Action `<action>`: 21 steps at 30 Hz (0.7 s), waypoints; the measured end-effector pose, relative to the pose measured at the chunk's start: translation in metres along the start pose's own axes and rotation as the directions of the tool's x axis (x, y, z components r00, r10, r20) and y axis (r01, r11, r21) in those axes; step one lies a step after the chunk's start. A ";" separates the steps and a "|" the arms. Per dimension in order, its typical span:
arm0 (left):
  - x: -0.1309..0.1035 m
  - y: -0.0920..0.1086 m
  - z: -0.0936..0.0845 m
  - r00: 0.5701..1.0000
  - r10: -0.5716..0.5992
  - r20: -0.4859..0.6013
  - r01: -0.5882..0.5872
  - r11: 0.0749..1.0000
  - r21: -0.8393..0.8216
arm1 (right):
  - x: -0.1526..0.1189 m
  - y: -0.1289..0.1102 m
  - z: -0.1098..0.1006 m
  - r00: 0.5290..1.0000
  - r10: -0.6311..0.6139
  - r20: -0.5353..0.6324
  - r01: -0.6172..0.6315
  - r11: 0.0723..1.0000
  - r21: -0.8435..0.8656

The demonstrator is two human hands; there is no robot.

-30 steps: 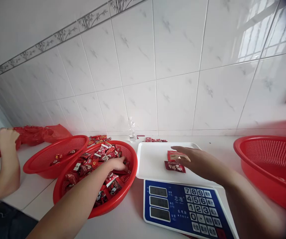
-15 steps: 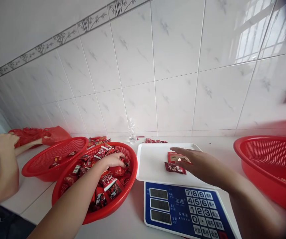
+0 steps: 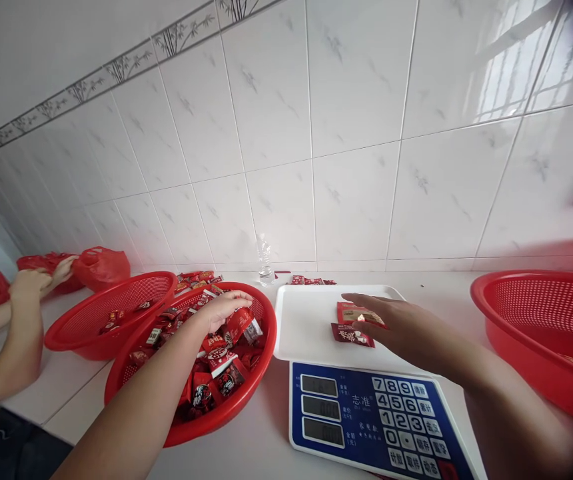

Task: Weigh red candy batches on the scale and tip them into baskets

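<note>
My left hand (image 3: 224,310) is over the right side of a red mesh basket (image 3: 264,393) heaped with small wrapped snacks. Its fingers are closed on a red snack packet (image 3: 239,323), which is tilted up from the heap. My right hand (image 3: 391,323) hovers at the white tray (image 3: 301,327) of a digital scale (image 3: 361,413), thumb and fingers stretched out and apart. Beneath and beside its fingers are a lighter red packet (image 3: 349,311) and a dark red packet (image 3: 351,335); the hand partly hides both.
Another red basket (image 3: 81,323) with a few packets stands left, and a third (image 3: 496,327) right. A clear plastic bottle (image 3: 265,260) and loose packets (image 3: 309,280) lie along the tiled wall. Far left, another person's arms (image 3: 24,333) are among red plastic bags (image 3: 101,267).
My left hand has risen slightly, lifting the red packet from the heap. My right hand stays over the tray. The other person's hand has shifted at the red bags.
</note>
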State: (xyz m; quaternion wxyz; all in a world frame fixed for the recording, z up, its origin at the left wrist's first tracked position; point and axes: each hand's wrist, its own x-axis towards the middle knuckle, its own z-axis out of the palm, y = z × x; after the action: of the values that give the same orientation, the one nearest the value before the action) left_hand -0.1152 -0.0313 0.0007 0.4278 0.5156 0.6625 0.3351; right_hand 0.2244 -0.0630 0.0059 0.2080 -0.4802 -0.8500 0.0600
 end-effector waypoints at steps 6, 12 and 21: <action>-0.001 -0.003 -0.003 0.991 0.057 0.124 -0.085 0.969 0.230 | -0.002 -0.005 -0.004 1.000 0.013 0.029 -0.013 1.000 0.021; 0.002 -0.007 0.003 0.960 -0.072 0.270 -0.147 0.690 0.709 | -0.002 -0.006 -0.004 0.999 0.025 0.031 -0.026 0.999 0.036; 0.006 -0.014 0.003 0.964 0.057 0.259 -0.155 0.914 0.375 | -0.001 -0.004 -0.002 0.999 0.026 0.023 -0.026 0.999 0.032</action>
State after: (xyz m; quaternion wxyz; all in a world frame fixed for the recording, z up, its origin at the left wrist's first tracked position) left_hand -0.1191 -0.0291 -0.0141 0.3749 0.6630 0.6296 0.1530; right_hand 0.2222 -0.0664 0.0084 0.2052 -0.4870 -0.8449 0.0822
